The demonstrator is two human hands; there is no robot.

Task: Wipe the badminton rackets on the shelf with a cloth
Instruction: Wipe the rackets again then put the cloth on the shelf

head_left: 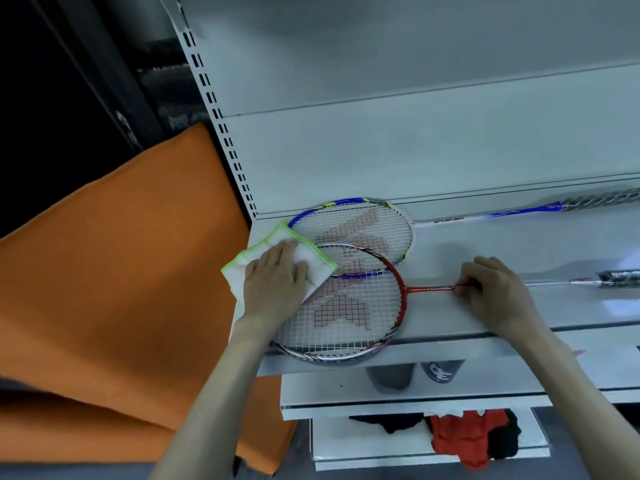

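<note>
Two badminton rackets lie on the white shelf (485,244). The red racket (346,317) is nearest, its head overlapping the blue-and-white racket (363,226) behind it. My left hand (273,282) lies flat on a white cloth with green edging (315,261), pressing it onto the upper left of the red racket's head. My right hand (495,292) pinches the red racket's thin shaft, which runs off to the right toward its wrapped handle (620,277).
An orange sheet (121,289) hangs left of the shelf unit. Lower shelves hold two grey items (415,374) and red and black fabric (474,434). The slotted upright (221,126) marks the shelf's left edge.
</note>
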